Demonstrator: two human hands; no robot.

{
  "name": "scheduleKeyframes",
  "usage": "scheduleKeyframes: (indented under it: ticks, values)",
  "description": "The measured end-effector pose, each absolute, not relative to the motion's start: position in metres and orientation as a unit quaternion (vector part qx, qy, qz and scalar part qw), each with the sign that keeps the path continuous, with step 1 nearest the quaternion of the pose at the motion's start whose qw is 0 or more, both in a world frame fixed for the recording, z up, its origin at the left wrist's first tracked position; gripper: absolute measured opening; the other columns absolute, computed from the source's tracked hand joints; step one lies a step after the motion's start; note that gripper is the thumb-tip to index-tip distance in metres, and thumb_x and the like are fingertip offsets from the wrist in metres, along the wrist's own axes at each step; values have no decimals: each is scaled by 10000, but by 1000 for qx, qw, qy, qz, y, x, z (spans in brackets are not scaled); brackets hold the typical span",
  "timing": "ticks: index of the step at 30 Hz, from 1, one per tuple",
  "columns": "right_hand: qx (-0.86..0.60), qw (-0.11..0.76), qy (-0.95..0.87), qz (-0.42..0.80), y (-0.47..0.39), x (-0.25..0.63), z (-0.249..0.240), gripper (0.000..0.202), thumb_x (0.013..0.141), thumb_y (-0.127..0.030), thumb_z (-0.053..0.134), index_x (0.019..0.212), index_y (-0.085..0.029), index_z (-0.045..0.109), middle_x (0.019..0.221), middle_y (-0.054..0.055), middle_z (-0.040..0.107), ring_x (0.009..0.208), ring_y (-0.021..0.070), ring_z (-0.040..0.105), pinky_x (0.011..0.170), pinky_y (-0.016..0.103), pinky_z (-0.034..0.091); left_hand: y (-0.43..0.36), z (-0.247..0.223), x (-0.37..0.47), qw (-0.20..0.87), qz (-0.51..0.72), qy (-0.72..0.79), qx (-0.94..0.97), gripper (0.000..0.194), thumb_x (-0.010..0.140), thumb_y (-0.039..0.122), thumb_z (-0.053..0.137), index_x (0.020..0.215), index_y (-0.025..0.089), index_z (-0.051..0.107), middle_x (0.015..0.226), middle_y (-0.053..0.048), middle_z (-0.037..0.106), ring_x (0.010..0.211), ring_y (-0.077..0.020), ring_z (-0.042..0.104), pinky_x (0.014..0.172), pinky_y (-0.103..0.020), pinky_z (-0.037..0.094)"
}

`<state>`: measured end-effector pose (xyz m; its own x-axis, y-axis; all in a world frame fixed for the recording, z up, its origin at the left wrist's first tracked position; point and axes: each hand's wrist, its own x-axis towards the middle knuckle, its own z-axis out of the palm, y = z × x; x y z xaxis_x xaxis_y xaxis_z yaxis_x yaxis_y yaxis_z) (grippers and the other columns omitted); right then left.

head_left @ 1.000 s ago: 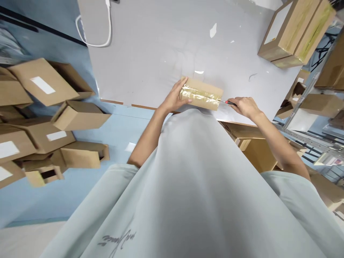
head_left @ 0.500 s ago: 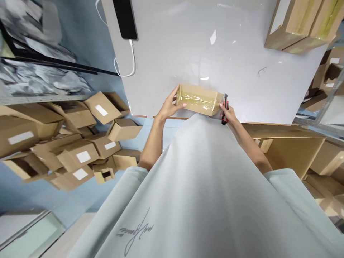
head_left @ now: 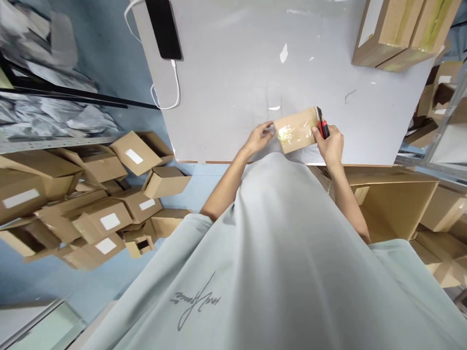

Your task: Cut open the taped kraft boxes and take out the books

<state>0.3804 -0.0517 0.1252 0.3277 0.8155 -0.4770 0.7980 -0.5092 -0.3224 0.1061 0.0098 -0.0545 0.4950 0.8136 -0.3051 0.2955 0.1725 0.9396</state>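
A small taped cardboard box (head_left: 297,130) is at the near side of the pale table (head_left: 233,87), in front of my body. My right hand (head_left: 330,145) grips the box's right end and also holds a red and black box cutter (head_left: 323,125), its blade end pointing away from me. At the box's left end is my left hand (head_left: 260,137), fingers apart and curved, the fingertips close to the box edge. Whether they touch it is unclear. Shiny clear tape covers part of the box.
A black phone (head_left: 164,30) with a white cable lies at the back left. Two taped boxes (head_left: 397,36) stand at the back right. Many cardboard boxes (head_left: 109,214) are piled at the left. A large open carton (head_left: 394,204) is below the table's right front edge.
The box has moved right and turned, its right end now tilted away from me. My left hand has come off its grip and shifted right. The right hand and cutter have moved right.
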Motion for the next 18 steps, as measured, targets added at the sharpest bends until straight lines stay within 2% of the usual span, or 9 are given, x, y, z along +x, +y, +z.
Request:
scheduleKeyframes:
  ticks: [3, 6, 8, 10, 12, 15, 18]
  values:
    - [-816, 3, -509, 274, -57, 374, 118, 711, 1165, -693, 337, 1503, -175, 688, 1313, 233, 717, 1216, 397, 685, 985, 464, 563, 20, -19, 106, 604, 243, 497, 574, 516, 1098, 659, 605, 1284, 225, 813, 1363, -134, 821, 1212, -291, 797, 1098, -495, 662]
    - [-810, -26, -519, 270, -60, 373, 116, 827, 1143, -780, 250, 1523, -176, 668, 1344, 240, 692, 1233, 390, 683, 955, 436, 568, 28, 13, 108, 591, 253, 497, 583, 350, 1051, 549, 750, 1176, 234, 838, 1248, -95, 842, 1198, -310, 800, 1104, -516, 668]
    - [-807, -51, -524, 269, -60, 371, 122, 886, 1127, -814, 222, 1605, -175, 606, 1410, 261, 657, 1276, 411, 676, 954, 449, 574, 31, 23, 111, 590, 253, 487, 592, 265, 990, 461, 841, 1131, 236, 844, 1220, -84, 837, 1219, -333, 794, 1120, -553, 664]
    - [-819, -59, -514, 246, -61, 366, 134, 880, 1142, -774, 179, 1705, -179, 502, 1495, 281, 611, 1356, 431, 659, 989, 478, 576, 34, 26, 113, 597, 252, 478, 593, 235, 971, 419, 863, 1107, 228, 847, 1202, -85, 833, 1229, -352, 791, 1134, -591, 658]
    - [-836, -41, -498, 229, -66, 355, 149, 813, 1173, -668, 146, 1783, -185, 380, 1569, 285, 587, 1432, 430, 640, 1038, 498, 572, 36, 23, 112, 606, 251, 468, 592, 251, 971, 428, 863, 1111, 220, 853, 1199, -89, 831, 1229, -364, 794, 1143, -613, 654]
    - [-816, -10, -486, 313, -78, 332, 167, 723, 1191, -566, 218, 1827, -228, 278, 1500, 218, 710, 1338, 390, 725, 1035, 478, 594, 39, 16, 109, 619, 257, 451, 590, 297, 963, 471, 872, 1124, 221, 862, 1203, -84, 829, 1213, -375, 805, 1135, -628, 664]
    - [-765, -17, -494, 414, -84, 309, 174, 685, 1178, -582, 351, 1806, -310, 364, 1291, 124, 836, 1128, 374, 808, 1001, 475, 620, 41, 8, 109, 629, 266, 441, 583, 322, 951, 486, 890, 1129, 219, 868, 1192, -78, 827, 1234, -391, 802, 1155, -653, 654]
